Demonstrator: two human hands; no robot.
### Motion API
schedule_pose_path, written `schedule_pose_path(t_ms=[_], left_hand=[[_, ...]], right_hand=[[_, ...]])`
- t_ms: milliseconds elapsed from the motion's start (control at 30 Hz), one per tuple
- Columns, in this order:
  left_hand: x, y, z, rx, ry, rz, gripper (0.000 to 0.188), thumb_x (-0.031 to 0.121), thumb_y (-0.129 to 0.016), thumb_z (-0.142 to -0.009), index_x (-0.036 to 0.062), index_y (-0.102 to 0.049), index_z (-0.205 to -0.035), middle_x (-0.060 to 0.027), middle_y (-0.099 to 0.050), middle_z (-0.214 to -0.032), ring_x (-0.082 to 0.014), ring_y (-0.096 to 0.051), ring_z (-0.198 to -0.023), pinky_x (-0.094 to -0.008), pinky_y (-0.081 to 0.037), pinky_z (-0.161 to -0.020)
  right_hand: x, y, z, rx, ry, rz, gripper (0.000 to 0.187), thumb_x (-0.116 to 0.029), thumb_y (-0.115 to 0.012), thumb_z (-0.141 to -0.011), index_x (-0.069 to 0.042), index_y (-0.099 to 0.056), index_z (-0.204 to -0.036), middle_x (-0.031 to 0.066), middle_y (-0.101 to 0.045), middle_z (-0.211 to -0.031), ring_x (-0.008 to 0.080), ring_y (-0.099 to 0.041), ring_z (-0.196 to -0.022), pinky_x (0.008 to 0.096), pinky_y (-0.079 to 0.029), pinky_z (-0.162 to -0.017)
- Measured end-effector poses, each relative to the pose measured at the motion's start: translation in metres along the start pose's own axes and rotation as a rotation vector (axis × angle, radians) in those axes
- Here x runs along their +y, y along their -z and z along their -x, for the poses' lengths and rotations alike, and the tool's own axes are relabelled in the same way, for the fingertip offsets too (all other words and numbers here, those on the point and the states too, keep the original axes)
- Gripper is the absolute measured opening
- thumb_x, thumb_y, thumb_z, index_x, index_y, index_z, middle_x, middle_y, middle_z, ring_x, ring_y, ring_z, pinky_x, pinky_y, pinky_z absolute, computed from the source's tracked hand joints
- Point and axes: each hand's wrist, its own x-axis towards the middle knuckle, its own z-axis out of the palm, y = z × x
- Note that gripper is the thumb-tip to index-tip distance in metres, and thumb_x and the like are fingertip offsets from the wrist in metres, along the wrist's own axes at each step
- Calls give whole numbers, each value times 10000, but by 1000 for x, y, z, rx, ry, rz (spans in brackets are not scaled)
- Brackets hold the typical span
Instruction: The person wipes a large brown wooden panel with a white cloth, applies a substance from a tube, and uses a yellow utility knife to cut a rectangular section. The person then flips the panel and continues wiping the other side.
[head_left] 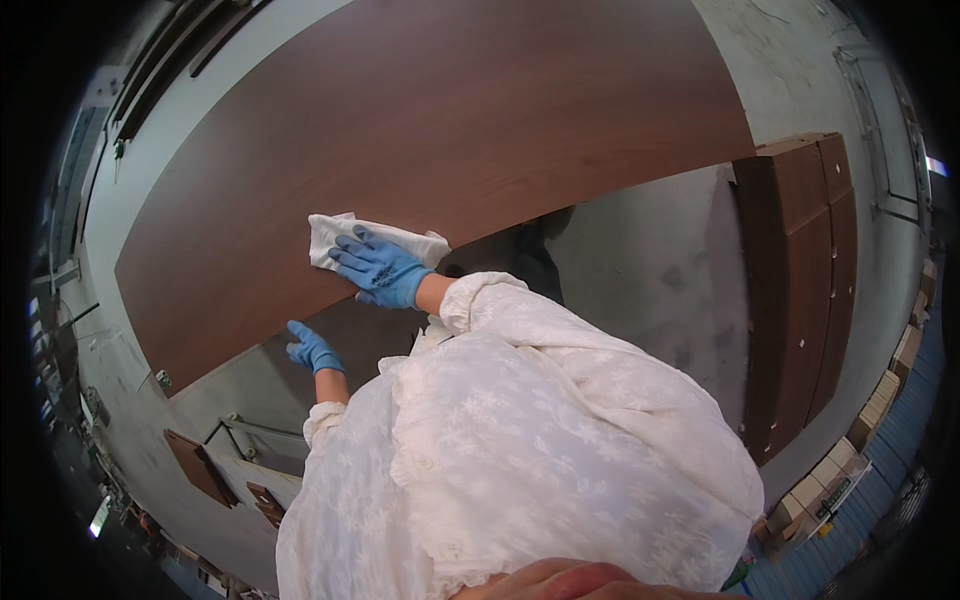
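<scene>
Hands: two, left hand (314,350) and right hand (378,268). Blue gloves (400,284): two, one per hand. White cloth (322,240): one. Big brown board (440,120): one. White patterned garment (550,450): one, with two sleeves (484,303). Brown stack (815,290) at right: one — can't tell how many pieces in it. Small brown panels (200,468), lower left: two visible. Dark strips (180,62), upper left: several, exact number unclear. Cartons (874,411), right edge: more than five — too small for exact count.
</scene>
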Motion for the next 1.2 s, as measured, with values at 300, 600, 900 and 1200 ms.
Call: schedule_pose_path(t_ms=[300,600,900,1200], left_hand=[[-25,-5,11,-298,200,313,832,731,-514,-967,-55,-658,-1198,-142,-676,-1094,-260,-604,-964,-426,-497,-899],[-169,-6,46,-220,392,131,780,723,-531,-959,-35,-708,-991,-127,-714,-905,-265,-630,-776,-437,-534,-726],[-132,-14,81,-481,452,344,766,668,-532,-989,-67,-686,-1140,-161,-722,-1106,-280,-664,-949,-431,-526,-884],[-47,-10,43,-438,407,596,740,685,-515,-992,12,-642,-1273,-137,-693,-1199,-278,-642,-1069,-412,-488,-1000]], right_hand=[[147,81,77,296,-474,381,521,-377,-589,-965,-72,-580,-1387,232,-482,-1531,418,-481,-1385,524,-377,-1159],[303,174,234,346,-1185,697,734,-553,-530,-970,-63,-478,-1513,211,-433,-1590,372,-380,-1490,532,-207,-1249],[-6,-21,-32,-49,71,122,894,-573,-656,-884,-62,-395,-1570,198,-339,-1653,384,-244,-1562,558,-140,-1284],[80,13,17,58,-308,152,751,-431,-634,-912,-67,-441,-1539,222,-376,-1626,376,-300,-1540,559,-145,-1277]])
